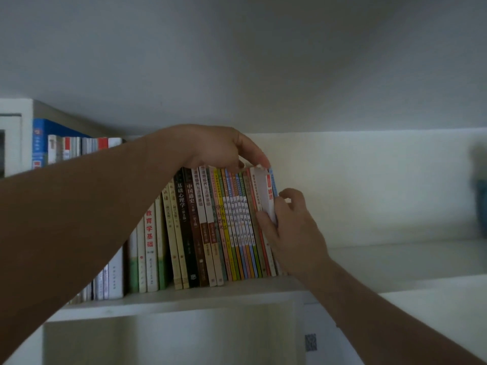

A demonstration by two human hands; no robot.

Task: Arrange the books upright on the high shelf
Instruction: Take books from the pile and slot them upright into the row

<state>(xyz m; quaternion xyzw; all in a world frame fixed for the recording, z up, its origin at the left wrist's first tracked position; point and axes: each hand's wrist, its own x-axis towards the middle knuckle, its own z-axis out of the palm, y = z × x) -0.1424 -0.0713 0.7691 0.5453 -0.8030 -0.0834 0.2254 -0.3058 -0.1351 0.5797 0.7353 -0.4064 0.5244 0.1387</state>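
Left hand point(210, 148) curled over top edges of thin glossy paperback spines point(237, 227), fingertips pinching white end book point(264, 196). Right hand point(292, 233) gripping same book's lower edge, thumb in front. Row leaning leftward on smooth white laminate shelf point(369, 262), between both hands.

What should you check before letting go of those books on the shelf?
1. Left hand holds the tops of the row of books: ok.
2. Right hand grips the last book at the row's right end: ok.
3. Books stand upright: not ok, the row leans left.
4. Last book pushed in level with its neighbours: cannot tell.
5. Something to prop the right end: not ok, only bare shelf there.
6. Books sit fully on the shelf board: ok.
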